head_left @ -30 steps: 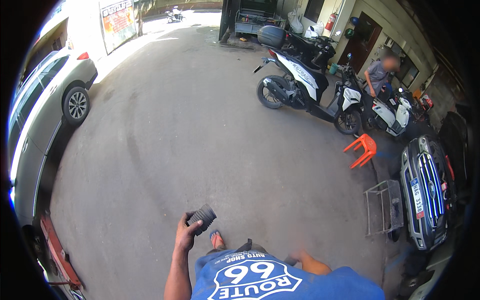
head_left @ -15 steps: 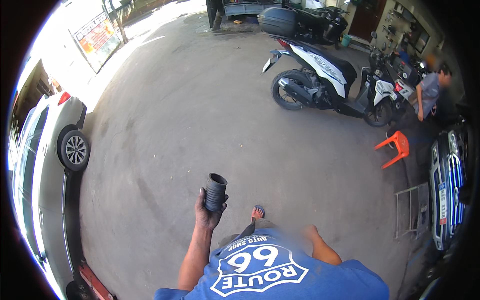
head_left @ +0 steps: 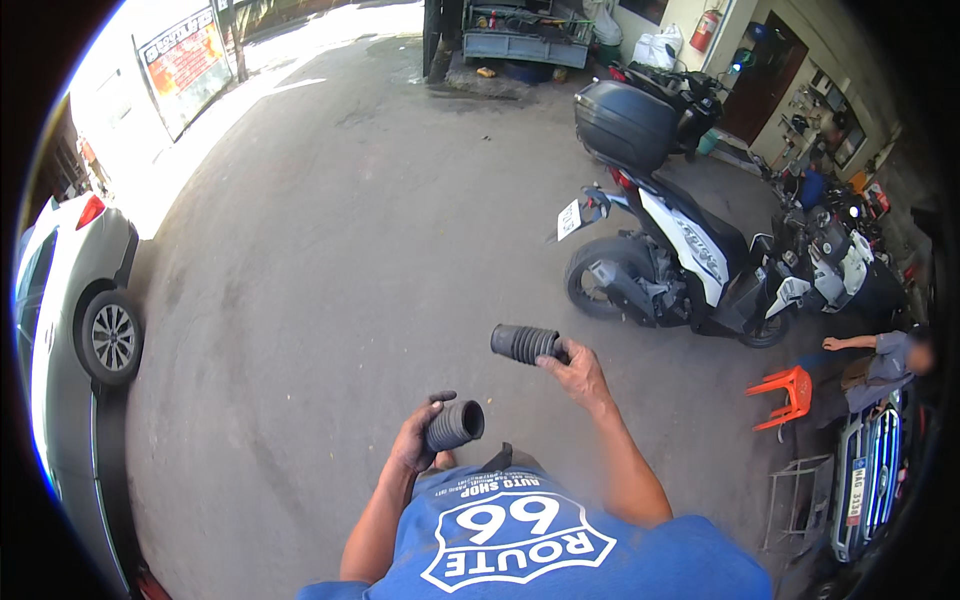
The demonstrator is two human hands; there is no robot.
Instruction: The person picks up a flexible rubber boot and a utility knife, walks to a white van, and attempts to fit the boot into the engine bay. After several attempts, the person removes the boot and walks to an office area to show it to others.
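Note:
My left hand (head_left: 411, 440) is wrapped around a black ribbed rubber bellows (head_left: 455, 426). Its round open end faces up and to the right. Out in front and to the right, my right hand (head_left: 581, 374) grips the end of a second black ribbed rubber bellows (head_left: 524, 343). This one lies level in the air and points left, away from the fingers. The two bellows are apart, both held above the concrete ground. Dark grime shows on the fingers of my left hand.
A white and black scooter (head_left: 690, 240) stands at the right. Nearby are an orange plastic stool (head_left: 787, 398), a metal frame (head_left: 800, 495), a car's front grille (head_left: 880, 470) and a person in a grey shirt (head_left: 885, 365). A silver car (head_left: 65, 300) is parked at the left.
My right hand has come up from beside my body and now shows a second bellows. The bellows in my left hand has tilted right and come lower. The view has shifted.

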